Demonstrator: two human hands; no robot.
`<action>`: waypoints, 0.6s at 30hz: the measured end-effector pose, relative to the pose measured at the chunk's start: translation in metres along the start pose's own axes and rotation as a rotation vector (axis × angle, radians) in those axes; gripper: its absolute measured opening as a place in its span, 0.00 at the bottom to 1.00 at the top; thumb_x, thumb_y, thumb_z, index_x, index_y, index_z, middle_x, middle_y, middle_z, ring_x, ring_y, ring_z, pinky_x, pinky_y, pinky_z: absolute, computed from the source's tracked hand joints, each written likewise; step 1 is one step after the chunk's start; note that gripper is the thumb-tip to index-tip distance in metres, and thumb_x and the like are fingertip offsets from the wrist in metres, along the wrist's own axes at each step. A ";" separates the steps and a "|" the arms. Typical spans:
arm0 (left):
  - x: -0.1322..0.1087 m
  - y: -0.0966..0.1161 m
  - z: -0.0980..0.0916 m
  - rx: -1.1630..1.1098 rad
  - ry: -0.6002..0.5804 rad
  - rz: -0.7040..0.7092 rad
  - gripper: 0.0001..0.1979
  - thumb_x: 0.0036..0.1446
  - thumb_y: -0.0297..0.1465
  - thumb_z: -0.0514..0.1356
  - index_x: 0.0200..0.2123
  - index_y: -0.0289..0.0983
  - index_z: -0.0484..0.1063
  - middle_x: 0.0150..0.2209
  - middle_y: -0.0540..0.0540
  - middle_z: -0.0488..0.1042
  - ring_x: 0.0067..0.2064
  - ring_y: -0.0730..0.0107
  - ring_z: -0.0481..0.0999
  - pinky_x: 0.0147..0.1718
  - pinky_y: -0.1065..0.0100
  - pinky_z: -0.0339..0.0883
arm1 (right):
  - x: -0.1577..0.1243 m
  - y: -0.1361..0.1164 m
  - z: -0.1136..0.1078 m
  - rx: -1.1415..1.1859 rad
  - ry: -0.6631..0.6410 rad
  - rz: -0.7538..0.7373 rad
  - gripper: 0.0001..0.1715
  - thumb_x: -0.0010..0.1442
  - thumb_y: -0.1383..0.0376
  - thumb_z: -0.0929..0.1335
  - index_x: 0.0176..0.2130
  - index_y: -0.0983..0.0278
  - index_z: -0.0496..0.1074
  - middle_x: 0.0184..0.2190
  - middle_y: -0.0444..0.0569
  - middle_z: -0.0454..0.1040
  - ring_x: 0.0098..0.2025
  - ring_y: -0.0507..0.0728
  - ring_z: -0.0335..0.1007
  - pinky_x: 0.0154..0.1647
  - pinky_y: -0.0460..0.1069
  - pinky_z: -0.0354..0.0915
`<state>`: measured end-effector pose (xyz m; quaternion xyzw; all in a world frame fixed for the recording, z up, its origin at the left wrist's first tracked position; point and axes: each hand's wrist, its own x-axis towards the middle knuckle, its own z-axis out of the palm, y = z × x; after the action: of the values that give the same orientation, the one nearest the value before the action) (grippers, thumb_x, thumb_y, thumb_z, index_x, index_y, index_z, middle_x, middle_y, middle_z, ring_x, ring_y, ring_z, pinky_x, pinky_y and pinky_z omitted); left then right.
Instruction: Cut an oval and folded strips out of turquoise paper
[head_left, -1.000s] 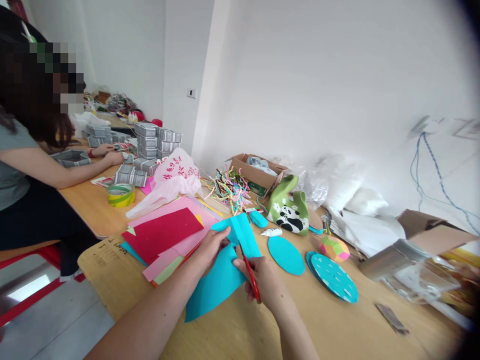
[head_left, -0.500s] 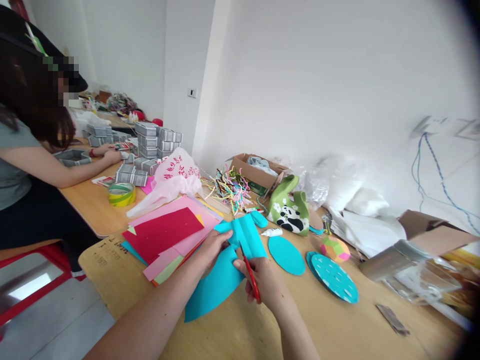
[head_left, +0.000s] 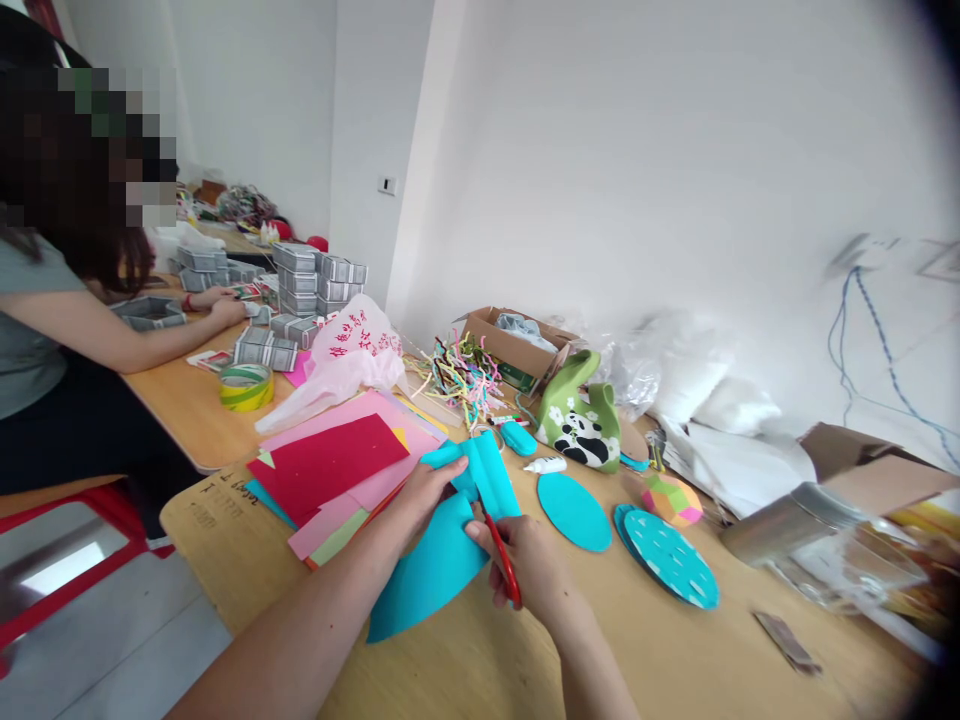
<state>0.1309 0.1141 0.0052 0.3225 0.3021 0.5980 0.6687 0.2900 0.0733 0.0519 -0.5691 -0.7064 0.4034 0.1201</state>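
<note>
A sheet of turquoise paper [head_left: 431,575] is held above the wooden table, partly cut, with a curved flap hanging toward me. My left hand [head_left: 435,490] is closed on its left side, thumb on top. Red-handled scissors [head_left: 501,555] are in my right hand [head_left: 525,565], their blades at the cut in the paper. The right thumb lies near the paper's edge. Right of the hands are a turquoise paper oval [head_left: 574,512] and a white glue bottle [head_left: 545,465]. Farther right lies a turquoise disc with pale marks [head_left: 671,555], overlapping another.
Coloured paper sheets [head_left: 330,465] are stacked on the left, near a roll of tape [head_left: 246,386]. Behind are pipe cleaners [head_left: 465,375], a green panda bag [head_left: 581,425] and a cardboard box [head_left: 517,345]. A metal cup [head_left: 787,525] lies right. A person [head_left: 45,330] sits at the left table.
The strip of turquoise paper beyond the scissors has shifted slightly left and looks narrower. Both hands keep nearly the same place and hold. The view has shifted slightly.
</note>
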 end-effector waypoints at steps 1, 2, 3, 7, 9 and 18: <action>0.000 -0.001 0.000 -0.007 -0.013 0.002 0.22 0.46 0.43 0.69 0.40 0.33 0.78 0.38 0.40 0.81 0.41 0.52 0.79 0.43 0.55 0.70 | 0.001 0.000 0.000 -0.001 -0.003 0.006 0.29 0.60 0.44 0.62 0.22 0.63 0.64 0.14 0.48 0.70 0.14 0.52 0.66 0.17 0.45 0.59; 0.000 -0.001 -0.001 -0.010 -0.023 0.005 0.22 0.47 0.43 0.69 0.41 0.33 0.78 0.38 0.40 0.81 0.41 0.52 0.79 0.43 0.54 0.70 | 0.001 0.001 0.001 -0.003 -0.004 0.009 0.29 0.60 0.43 0.62 0.22 0.63 0.64 0.14 0.48 0.70 0.14 0.52 0.66 0.18 0.45 0.60; 0.001 -0.001 -0.001 -0.007 -0.028 0.007 0.22 0.47 0.43 0.68 0.42 0.34 0.78 0.38 0.39 0.81 0.41 0.52 0.79 0.43 0.54 0.70 | 0.002 0.002 0.001 -0.006 -0.001 0.010 0.30 0.60 0.43 0.62 0.22 0.63 0.64 0.14 0.48 0.70 0.15 0.52 0.67 0.18 0.45 0.60; 0.001 -0.002 -0.002 0.032 -0.002 -0.006 0.22 0.46 0.42 0.69 0.41 0.34 0.78 0.38 0.40 0.81 0.40 0.52 0.79 0.43 0.55 0.70 | 0.003 0.003 0.001 -0.019 0.001 -0.002 0.30 0.60 0.42 0.62 0.22 0.63 0.65 0.15 0.49 0.71 0.16 0.53 0.68 0.19 0.45 0.59; 0.001 -0.002 -0.001 0.044 0.018 -0.011 0.22 0.45 0.42 0.70 0.41 0.34 0.78 0.39 0.40 0.81 0.41 0.52 0.79 0.43 0.56 0.70 | 0.002 0.002 0.001 -0.022 -0.007 -0.007 0.30 0.61 0.43 0.62 0.23 0.63 0.65 0.16 0.49 0.72 0.16 0.53 0.68 0.19 0.45 0.59; 0.002 -0.003 -0.001 0.062 0.037 0.025 0.23 0.44 0.42 0.70 0.41 0.35 0.79 0.39 0.41 0.81 0.42 0.52 0.79 0.44 0.56 0.70 | -0.001 -0.001 -0.003 -0.101 0.038 0.018 0.31 0.58 0.40 0.64 0.25 0.64 0.67 0.19 0.49 0.73 0.20 0.52 0.69 0.20 0.44 0.57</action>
<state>0.1322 0.1161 0.0016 0.3357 0.3287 0.6023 0.6453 0.2922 0.0735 0.0549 -0.5884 -0.7182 0.3575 0.1010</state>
